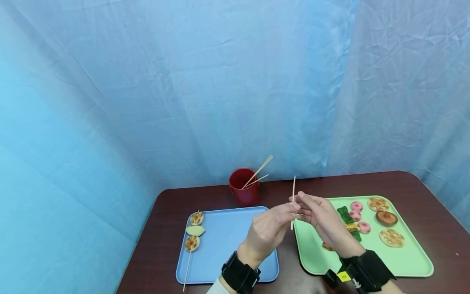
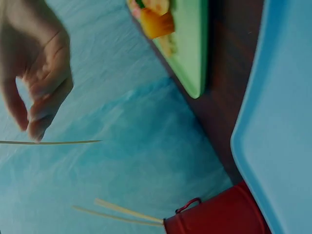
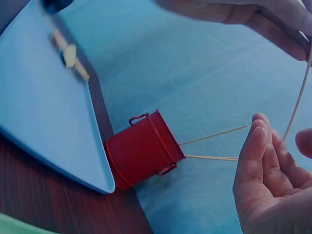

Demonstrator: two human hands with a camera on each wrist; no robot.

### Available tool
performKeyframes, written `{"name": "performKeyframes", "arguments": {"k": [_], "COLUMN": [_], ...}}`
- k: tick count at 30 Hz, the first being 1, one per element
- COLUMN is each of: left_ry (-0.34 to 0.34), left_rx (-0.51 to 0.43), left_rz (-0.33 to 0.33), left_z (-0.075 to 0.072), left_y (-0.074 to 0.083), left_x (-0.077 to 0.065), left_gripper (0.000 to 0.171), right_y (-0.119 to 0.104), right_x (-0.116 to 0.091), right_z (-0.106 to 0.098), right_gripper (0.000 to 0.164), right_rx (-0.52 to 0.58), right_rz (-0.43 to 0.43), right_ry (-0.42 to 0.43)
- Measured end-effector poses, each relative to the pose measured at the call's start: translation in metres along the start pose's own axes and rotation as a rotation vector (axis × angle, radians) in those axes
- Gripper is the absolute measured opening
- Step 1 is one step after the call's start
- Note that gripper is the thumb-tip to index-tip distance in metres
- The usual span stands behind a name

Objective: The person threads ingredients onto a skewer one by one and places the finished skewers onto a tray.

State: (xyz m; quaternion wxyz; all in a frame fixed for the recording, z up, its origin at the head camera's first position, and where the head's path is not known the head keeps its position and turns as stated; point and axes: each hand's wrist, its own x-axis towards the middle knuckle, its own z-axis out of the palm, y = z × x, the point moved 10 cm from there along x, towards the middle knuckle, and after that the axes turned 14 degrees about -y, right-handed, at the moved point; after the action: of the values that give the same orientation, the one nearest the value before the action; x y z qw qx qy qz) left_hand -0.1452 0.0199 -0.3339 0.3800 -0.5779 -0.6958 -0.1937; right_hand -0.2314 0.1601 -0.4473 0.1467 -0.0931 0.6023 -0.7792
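The skewer [image 1: 294,187] looks like pale bare wood, smooth and matt, as do the sticks [image 1: 264,165] in the bucket [image 1: 247,198], whose red wall resembles painted metal with a soft gloss. The blue tray [image 1: 227,241] and the green tray [image 1: 413,261] look like smooth plastic with a low sheen. The worktop [image 1: 163,228] shows dark, faintly glossy wood grain. The curtain [image 1: 227,102] is creased, satiny cloth; the wristband [image 1: 240,272] looks like matt black fabric.

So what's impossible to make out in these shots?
Head view: part of the green tray, behind the right hand.
Head view: lower ends of the leaning sticks, inside the red bucket.
Right wrist view: skewered pieces, blurred.
Right wrist view: one end of the held stick, cut off by the right edge.
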Motion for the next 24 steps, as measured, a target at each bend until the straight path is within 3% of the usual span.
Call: {"name": "performKeyframes", "arguments": {"k": [4, 9, 12, 14, 16, 18, 21, 24], "left_ry": [-0.08, -0.122, -0.141, -0.162, -0.176, -0.161, -0.104, -0.082], "left_rx": [0.018, -0.017, -0.036, -0.055, -0.111, -0.206, -0.462, -0.748], "left_rz": [0.05, 0.089, 0.081, 0.029, -0.07, -0.214, -0.504, -0.822], "left_z": [0.013, 0.022, 0.024, 0.027, 0.029, 0.03, 0.036, 0.052], "left_y": [0.011, 0.017, 0.015, 0.008, -0.004, -0.02, -0.045, -0.063], "left_x": [-0.007, -0.015, -0.019, -0.022, -0.027, -0.034, -0.053, -0.078], "left_gripper": [0.016, 0.019, 0.019, 0.023, 0.029, 0.034, 0.031, 0.021], "right_y": [0.004, 0.009, 0.011, 0.011, 0.01, 0.009, 0.006, 0.005], "right_x": [0.003, 0.005, 0.005, 0.005, 0.004, 0.002, 0.0, -0.002], "right_z": [-0.001, -0.002, -0.003, -0.006, -0.01, -0.014, -0.017, -0.018], "right_gripper": [0.038, 0.025, 0.024, 0.022, 0.022, 0.026, 0.041, 0.051], "right_rx": [0.105, 0.205, 0.257, 0.267, 0.235, 0.165, 0.006, -0.142], "right_rz": [0.015, 0.019, 0.021, 0.021, 0.016, 0.012, 0.002, 0.003], "right_ry": [-0.021, -0.069, -0.077, -0.062, -0.035, 0.0, 0.05, 0.098]}}
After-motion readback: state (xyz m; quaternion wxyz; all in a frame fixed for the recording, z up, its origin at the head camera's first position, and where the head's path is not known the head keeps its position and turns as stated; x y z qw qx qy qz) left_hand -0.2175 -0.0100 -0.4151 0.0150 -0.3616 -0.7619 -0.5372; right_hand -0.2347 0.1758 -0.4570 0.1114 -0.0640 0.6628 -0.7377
